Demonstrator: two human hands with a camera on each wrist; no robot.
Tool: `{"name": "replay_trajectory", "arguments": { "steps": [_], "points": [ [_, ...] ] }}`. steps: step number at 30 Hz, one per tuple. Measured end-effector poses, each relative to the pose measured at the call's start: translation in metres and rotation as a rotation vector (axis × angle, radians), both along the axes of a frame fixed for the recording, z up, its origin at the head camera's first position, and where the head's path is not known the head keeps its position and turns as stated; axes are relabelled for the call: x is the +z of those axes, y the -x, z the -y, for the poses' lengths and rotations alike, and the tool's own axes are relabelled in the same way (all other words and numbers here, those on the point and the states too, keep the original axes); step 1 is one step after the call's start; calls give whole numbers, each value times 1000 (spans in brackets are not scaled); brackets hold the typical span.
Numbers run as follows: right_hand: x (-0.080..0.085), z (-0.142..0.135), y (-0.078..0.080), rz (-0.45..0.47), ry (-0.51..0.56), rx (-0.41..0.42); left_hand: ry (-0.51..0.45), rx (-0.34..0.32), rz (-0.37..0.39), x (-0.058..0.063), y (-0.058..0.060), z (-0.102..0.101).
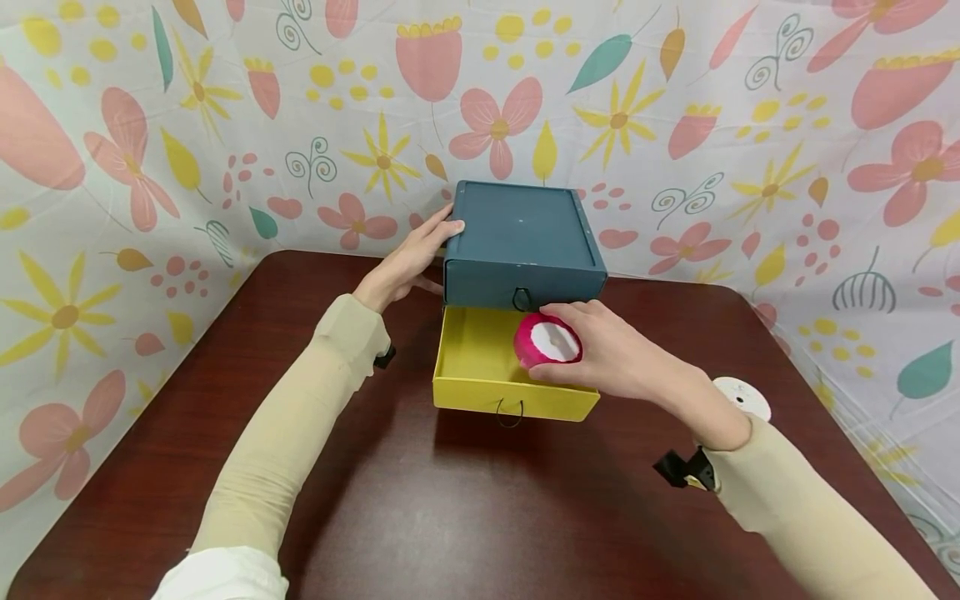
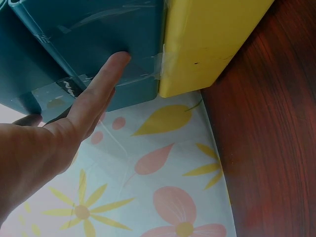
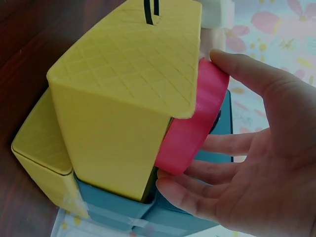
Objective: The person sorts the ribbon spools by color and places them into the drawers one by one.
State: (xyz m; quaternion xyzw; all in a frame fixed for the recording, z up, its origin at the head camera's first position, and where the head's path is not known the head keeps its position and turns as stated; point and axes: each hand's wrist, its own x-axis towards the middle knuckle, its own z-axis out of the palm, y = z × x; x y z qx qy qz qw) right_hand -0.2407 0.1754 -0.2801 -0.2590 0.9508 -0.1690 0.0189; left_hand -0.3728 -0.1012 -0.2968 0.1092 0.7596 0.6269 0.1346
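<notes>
My right hand (image 1: pixel 611 346) grips a roll of pink ribbon (image 1: pixel 528 342) with a white face, thumb on one side and fingers on the other. The roll is at the right part of a pulled-out yellow drawer (image 1: pixel 476 350); in the right wrist view the ribbon (image 3: pixel 195 123) shows partly behind the drawer's wall. Above that drawer sits a blue drawer (image 1: pixel 487 283) in the blue top of the small cabinet (image 1: pixel 517 221). Against the cabinet's left side rests my left hand (image 1: pixel 408 262), its thumb at the top edge. In the left wrist view its fingers (image 2: pixel 101 91) lie straight along the blue side.
A white disc-shaped spool (image 1: pixel 742 397) lies on the dark brown table (image 1: pixel 480 517), partly behind my right forearm. A floral cloth (image 1: pixel 262 150) hangs close behind the cabinet and along the sides. Thin black loops (image 1: pixel 510 414) serve as drawer pulls.
</notes>
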Motion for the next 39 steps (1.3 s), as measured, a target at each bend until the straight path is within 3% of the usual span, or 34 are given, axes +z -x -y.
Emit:
{"name": "replay_trajectory", "arguments": {
  "steps": [20,39],
  "points": [
    [-21,21,3,-84,-64,-72,-2,-3,-6,0,0,0],
    [-30,30,11,-118,-117,-77,4,4,-4,-1,1,0]
  ]
}}
